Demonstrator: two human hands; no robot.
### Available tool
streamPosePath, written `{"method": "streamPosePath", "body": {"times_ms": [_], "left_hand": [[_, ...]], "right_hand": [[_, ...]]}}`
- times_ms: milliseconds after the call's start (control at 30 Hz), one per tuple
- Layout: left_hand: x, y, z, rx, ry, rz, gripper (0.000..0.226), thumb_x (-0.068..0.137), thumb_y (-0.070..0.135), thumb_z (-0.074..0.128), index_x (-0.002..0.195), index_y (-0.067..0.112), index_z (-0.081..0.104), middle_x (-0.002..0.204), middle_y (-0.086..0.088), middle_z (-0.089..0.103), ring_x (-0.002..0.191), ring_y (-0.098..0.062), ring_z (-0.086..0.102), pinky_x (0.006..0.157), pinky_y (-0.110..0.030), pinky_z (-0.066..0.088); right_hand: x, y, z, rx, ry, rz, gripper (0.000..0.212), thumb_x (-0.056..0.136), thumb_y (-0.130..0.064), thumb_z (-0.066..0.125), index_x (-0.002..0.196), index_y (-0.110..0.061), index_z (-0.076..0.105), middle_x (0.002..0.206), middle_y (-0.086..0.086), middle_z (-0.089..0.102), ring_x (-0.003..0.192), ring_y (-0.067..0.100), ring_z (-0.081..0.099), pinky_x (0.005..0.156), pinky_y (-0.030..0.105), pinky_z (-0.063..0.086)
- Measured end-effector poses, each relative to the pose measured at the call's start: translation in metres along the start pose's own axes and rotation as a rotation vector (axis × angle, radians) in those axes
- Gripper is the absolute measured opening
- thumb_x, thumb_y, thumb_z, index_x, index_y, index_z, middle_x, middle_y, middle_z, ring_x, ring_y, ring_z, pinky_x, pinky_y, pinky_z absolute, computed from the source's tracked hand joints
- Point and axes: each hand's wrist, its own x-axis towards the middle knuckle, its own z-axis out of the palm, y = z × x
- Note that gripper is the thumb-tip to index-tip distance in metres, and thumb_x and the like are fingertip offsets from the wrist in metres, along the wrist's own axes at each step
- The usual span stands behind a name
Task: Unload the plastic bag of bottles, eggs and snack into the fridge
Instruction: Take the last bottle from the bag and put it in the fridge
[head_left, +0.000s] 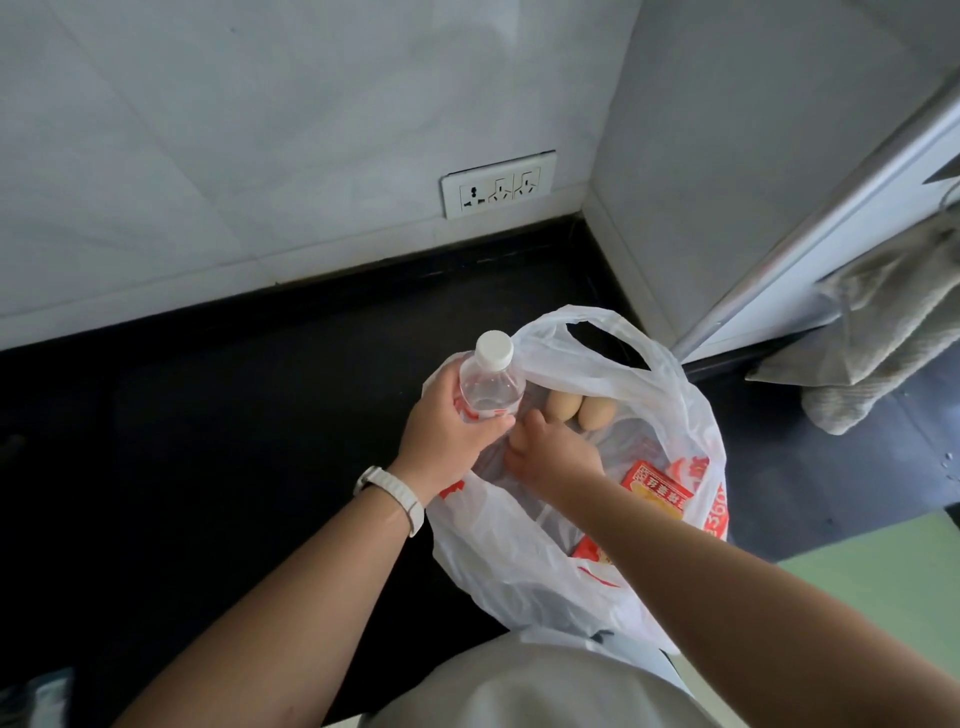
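Lifting item one: bottle (491, 384), clear plastic, white cap, red label, upright, clasped around its lower body by your left hand (447, 426), at the 10 o'clock rim of the plastic bag (519, 561). Judged step: first bottle coming out, nothing yet stored. Keep your grip below the shoulder and raise it straight up so the bag's film does not drag with it.

Right hand (553, 457): inside the bag mouth, fingers curled downward just beside the bottle. Whether it grips anything, or only pins the film, cannot be told.

Eggs (579, 408): two visible, loose, brown, side by side at 12 o'clock inside the bag, just beyond your right fingertips. Steer both hands clear of them; handle them singly and last, I would advise.

Snack (657, 491): red printed box at 3 o'clock inside the bag; a second red-and-yellow piece (595, 551) at 5 o'clock is half under your forearm and may be another pack.

Fridge (852, 208): probably the white, silver-edged panel at 2 o'clock of the bag; interior not shown, shelf space unknown. Cloth (872, 338) hangs against it.

Hidden: bag bottom, count of further bottles, label text.
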Motion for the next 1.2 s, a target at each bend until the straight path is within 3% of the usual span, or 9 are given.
{"method": "streamPosePath", "body": {"times_ms": [133, 233, 400, 567, 733, 933, 1000, 1100, 1200], "left_hand": [[-0.009, -0.008, -0.005, -0.015, -0.004, -0.009, 0.077, 0.074, 0.038, 0.085, 0.138, 0.041, 0.042, 0.140, 0.013, 0.053, 0.120, -0.005, 0.057, 0.092, -0.018, 0.048], [-0.017, -0.005, -0.009, -0.022, 0.009, -0.010, 0.083, 0.073, 0.039, 0.086, 0.143, 0.036, 0.041, 0.135, 0.017, 0.055, 0.117, 0.000, 0.057, 0.094, -0.021, 0.049], [-0.031, 0.013, -0.016, -0.060, 0.028, -0.005, 0.072, 0.075, 0.033, 0.086, 0.133, 0.042, 0.045, 0.114, 0.031, 0.057, 0.101, 0.026, 0.051, 0.075, -0.004, 0.044], [-0.045, 0.031, -0.023, -0.103, 0.045, 0.029, 0.060, 0.075, 0.028, 0.085, 0.117, 0.050, 0.048, 0.115, 0.024, 0.061, 0.103, 0.015, 0.058, 0.081, -0.013, 0.048], [-0.060, 0.053, -0.024, -0.154, 0.062, 0.087, 0.055, 0.078, 0.017, 0.083, 0.114, 0.045, 0.052, 0.107, 0.026, 0.064, 0.103, 0.012, 0.060, 0.075, -0.007, 0.050], [-0.076, 0.078, -0.023, -0.237, 0.133, 0.069, 0.055, 0.079, 0.019, 0.082, 0.125, 0.031, 0.055, 0.111, 0.015, 0.066, 0.105, 0.001, 0.065, 0.080, -0.019, 0.056], [-0.082, 0.088, -0.022, -0.241, 0.179, 0.080, 0.055, 0.079, 0.020, 0.083, 0.125, 0.030, 0.056, 0.112, 0.013, 0.066, 0.107, -0.004, 0.065, 0.087, -0.029, 0.058], [-0.093, 0.101, -0.020, -0.256, 0.242, 0.097, 0.055, 0.078, 0.020, 0.084, 0.125, 0.030, 0.056, 0.115, 0.009, 0.067, 0.110, -0.009, 0.066, 0.093, -0.040, 0.058], [-0.105, 0.115, -0.017, -0.282, 0.314, 0.097, 0.057, 0.077, 0.025, 0.084, 0.127, 0.028, 0.057, 0.118, 0.004, 0.068, 0.112, -0.013, 0.066, 0.094, -0.044, 0.057]], "right_hand": [[-0.006, 0.002, 0.004, 0.085, -0.029, 0.001, 0.052, 0.092, -0.042, 0.054, 0.135, -0.018, 0.039, 0.114, 0.008, 0.053, 0.077, 0.021, 0.048, 0.062, 0.034, 0.041], [-0.010, 0.004, 0.008, 0.214, -0.022, -0.023, 0.052, 0.085, -0.040, 0.062, 0.130, -0.018, 0.047, 0.121, 0.005, 0.051, 0.084, 0.018, 0.047, 0.069, 0.031, 0.041], [-0.025, 0.010, 0.005, 0.451, -0.012, 0.018, 0.022, 0.083, -0.034, 0.061, 0.101, -0.022, 0.056, 0.095, -0.002, 0.062, 0.082, 0.018, 0.059, 0.067, 0.031, 0.047], [-0.046, 0.014, -0.017, 0.868, -0.040, 0.060, 0.017, 0.088, -0.023, 0.051, 0.096, -0.018, 0.065, 0.076, -0.001, 0.064, 0.065, 0.013, 0.057, 0.060, 0.026, 0.048], [-0.063, 0.028, -0.039, 1.117, -0.141, -0.027, 0.008, 0.092, -0.018, 0.060, 0.096, -0.013, 0.064, 0.076, 0.006, 0.054, 0.060, 0.014, 0.048, 0.053, 0.026, 0.043], [-0.067, 0.037, -0.062, 1.114, -0.058, -0.136, 0.033, 0.070, -0.042, 0.071, 0.092, -0.018, 0.067, 0.122, 0.022, 0.048, 0.061, 0.019, 0.057, 0.051, 0.025, 0.050], [-0.071, 0.036, -0.074, 1.095, -0.042, -0.182, 0.030, 0.070, -0.042, 0.071, 0.092, -0.023, 0.069, 0.119, 0.022, 0.051, 0.064, 0.022, 0.058, 0.051, 0.024, 0.050], [-0.081, 0.036, -0.095, 1.068, -0.063, -0.250, 0.026, 0.075, -0.042, 0.072, 0.098, -0.031, 0.068, 0.100, 0.014, 0.062, 0.070, 0.021, 0.060, 0.056, 0.025, 0.051], [-0.091, 0.036, -0.114, 1.061, -0.091, -0.355, 0.013, 0.085, -0.032, 0.071, 0.097, -0.032, 0.066, 0.079, -0.002, 0.065, 0.062, 0.012, 0.060, 0.057, 0.025, 0.049]]}}
